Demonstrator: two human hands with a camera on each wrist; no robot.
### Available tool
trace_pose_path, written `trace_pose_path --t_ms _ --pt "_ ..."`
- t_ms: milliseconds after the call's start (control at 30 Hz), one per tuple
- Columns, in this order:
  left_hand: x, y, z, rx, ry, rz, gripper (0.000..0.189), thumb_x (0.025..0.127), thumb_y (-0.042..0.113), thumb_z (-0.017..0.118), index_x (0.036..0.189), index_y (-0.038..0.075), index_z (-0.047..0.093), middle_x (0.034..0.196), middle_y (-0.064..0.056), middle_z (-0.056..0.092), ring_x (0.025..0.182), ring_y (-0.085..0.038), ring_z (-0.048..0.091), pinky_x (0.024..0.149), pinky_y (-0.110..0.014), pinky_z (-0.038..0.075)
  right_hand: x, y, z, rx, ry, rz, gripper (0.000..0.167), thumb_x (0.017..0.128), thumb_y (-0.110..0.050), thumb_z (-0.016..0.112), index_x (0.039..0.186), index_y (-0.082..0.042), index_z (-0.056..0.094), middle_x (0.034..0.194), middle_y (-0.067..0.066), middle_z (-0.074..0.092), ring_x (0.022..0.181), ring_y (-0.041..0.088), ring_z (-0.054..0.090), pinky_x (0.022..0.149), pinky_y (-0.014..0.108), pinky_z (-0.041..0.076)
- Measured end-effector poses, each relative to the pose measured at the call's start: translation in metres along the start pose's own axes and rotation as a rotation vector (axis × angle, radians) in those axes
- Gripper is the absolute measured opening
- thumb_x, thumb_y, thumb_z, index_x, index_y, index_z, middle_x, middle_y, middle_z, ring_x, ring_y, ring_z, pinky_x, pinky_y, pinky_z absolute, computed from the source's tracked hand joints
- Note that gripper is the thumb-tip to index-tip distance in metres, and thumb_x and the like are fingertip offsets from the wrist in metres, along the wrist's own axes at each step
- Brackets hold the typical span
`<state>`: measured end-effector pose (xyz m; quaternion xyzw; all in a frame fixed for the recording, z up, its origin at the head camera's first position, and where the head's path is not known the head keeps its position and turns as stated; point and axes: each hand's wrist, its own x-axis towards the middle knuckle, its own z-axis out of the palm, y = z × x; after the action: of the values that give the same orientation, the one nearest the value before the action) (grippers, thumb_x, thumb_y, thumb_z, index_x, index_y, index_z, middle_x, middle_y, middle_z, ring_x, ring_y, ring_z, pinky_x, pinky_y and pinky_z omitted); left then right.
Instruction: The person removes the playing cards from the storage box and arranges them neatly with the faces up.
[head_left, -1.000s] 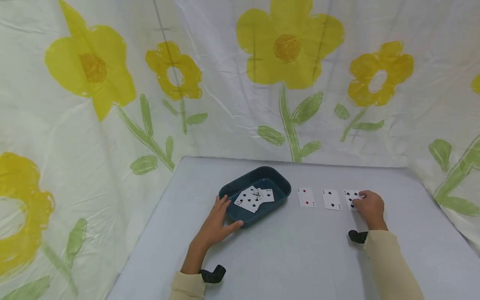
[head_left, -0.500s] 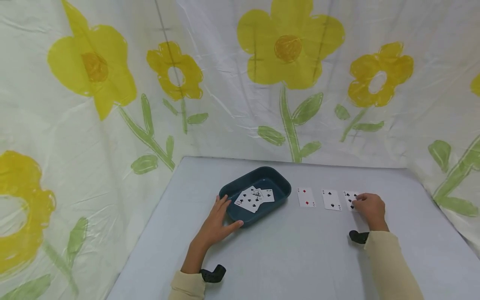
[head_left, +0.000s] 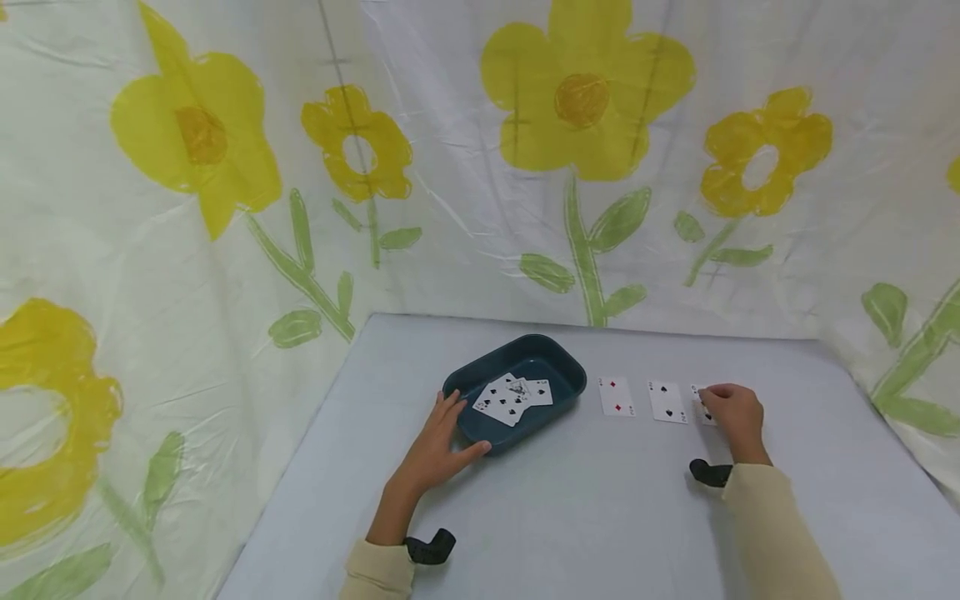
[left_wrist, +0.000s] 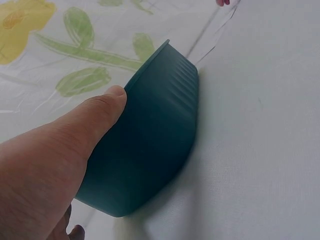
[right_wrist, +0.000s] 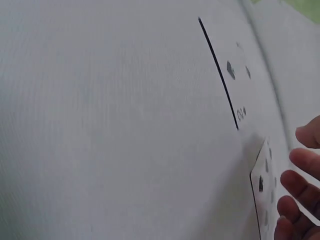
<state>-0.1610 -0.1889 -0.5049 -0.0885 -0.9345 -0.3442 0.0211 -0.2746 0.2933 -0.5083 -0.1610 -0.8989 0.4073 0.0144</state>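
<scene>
My left hand point(head_left: 437, 446) rests at the near left end of a dark teal tray point(head_left: 468, 431), fingers spread along its rim; its thumb point(left_wrist: 114, 97) lies straight against the outer wall. Inside the tray several playing cards point(head_left: 501, 402) overlap, face up. Over at the right, my right hand point(head_left: 738, 417) is just above a black-suited playing card point(head_left: 697, 400), fingertips close to its face and covering much of it. In the right wrist view its fingers point(right_wrist: 297, 185) bend loosely beside that card, thumb apart from them. A two of spades point(head_left: 667, 402) lies just left of it.
A two of diamonds point(head_left: 617, 397) lies face up between the tray and the two of spades, making a row of three cards. The pale table point(head_left: 585, 517) meets a hanging white cloth point(head_left: 465, 250) with painted yellow flowers at its back and sides.
My right hand has shifted slightly left over the rightmost card, hiding more of it. My left hand stays at the tray. The head view has turned a little.
</scene>
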Motion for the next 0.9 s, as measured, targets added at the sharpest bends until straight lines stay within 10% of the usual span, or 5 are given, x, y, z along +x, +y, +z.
trace_pose_path --t_ms 900 --pt "0.000 0.002 -0.002 0.025 -0.008 0.001 0.094 0.086 0.066 0.066 0.154 0.006 0.038 0.165 -0.007 0.021 0.153 -0.028 0.004 0.114 -0.058 0.025 0.002 -0.110 0.076 0.124 -0.062 -0.200 0.034 0.098 -0.022 0.057 0.116 0.005 0.068 0.113 0.023 0.065 0.099 0.034 0.058 0.085 0.045 0.050"
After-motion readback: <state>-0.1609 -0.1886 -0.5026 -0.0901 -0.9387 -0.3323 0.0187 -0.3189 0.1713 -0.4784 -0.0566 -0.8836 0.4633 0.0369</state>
